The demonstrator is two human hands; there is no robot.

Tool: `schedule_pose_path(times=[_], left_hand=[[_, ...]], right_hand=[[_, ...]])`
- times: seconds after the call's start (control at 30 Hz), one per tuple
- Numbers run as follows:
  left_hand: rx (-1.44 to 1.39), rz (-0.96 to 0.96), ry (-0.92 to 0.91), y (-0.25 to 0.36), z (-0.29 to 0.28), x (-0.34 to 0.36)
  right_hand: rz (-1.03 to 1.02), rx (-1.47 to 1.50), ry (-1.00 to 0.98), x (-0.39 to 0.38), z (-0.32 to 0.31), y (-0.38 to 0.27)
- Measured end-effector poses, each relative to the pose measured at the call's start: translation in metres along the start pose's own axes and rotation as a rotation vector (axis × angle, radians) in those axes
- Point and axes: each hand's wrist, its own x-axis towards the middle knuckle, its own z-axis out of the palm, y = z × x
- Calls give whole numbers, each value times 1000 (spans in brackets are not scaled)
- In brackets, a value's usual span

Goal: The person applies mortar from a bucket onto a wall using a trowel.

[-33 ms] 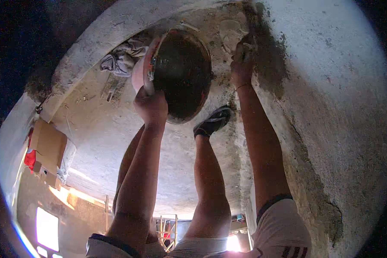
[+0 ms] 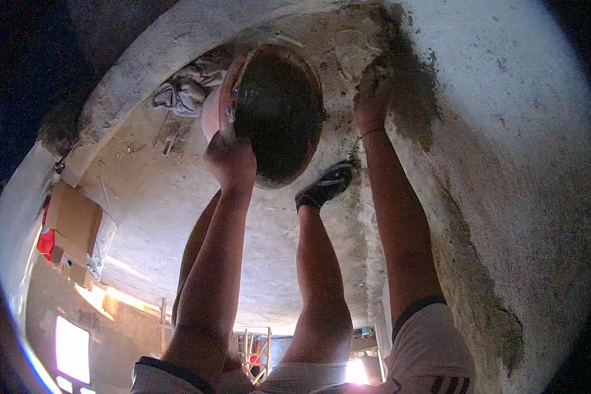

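Observation:
My left hand [image 2: 232, 161] grips the near-left rim of a round basin [image 2: 272, 111], pink outside and dark inside, which is tilted toward me. At the upper right, my right hand [image 2: 372, 98] has its fingers curled beside a rough, damp patch [image 2: 410, 79] on the pale wall [image 2: 505, 164]; what it holds, if anything, is hidden. A pale smeared patch [image 2: 358, 43] lies just beyond its fingers. My foot in a dark shoe [image 2: 323, 186] rests on the concrete floor [image 2: 144, 217] below the basin.
Crumpled grey cloth [image 2: 184, 95] lies left of the basin, near a low concrete ledge [image 2: 131, 69]. A cardboard box [image 2: 72, 217] with a red item [image 2: 46, 243] sits at far left. Wooden frames [image 2: 256, 351] and bright openings [image 2: 72, 348] show in the room behind.

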Motion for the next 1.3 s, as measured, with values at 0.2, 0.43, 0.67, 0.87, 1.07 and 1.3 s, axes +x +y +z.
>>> schedule_pose_path(times=[0.2,0.43,0.67,0.87,1.07,1.3], left_hand=[[52,-40,79,-18,-33,14],[167,99,79,-18,-22,12],[72,70,47,-32,-20,17],[202,33,75,-11,-26,13],[239,125,59,-12,-25,12],[245,85,89,-3,-21,10]], right_hand=[[831,669,-343,31,-82,-120],[632,646,-205,23,-61,-103],[674,618,-779,13,-39,-50],[473,348,-338,-1,-96,-78],[501,596,-105,4,-75,-73],[476,436,-173,0,-85,-77]])
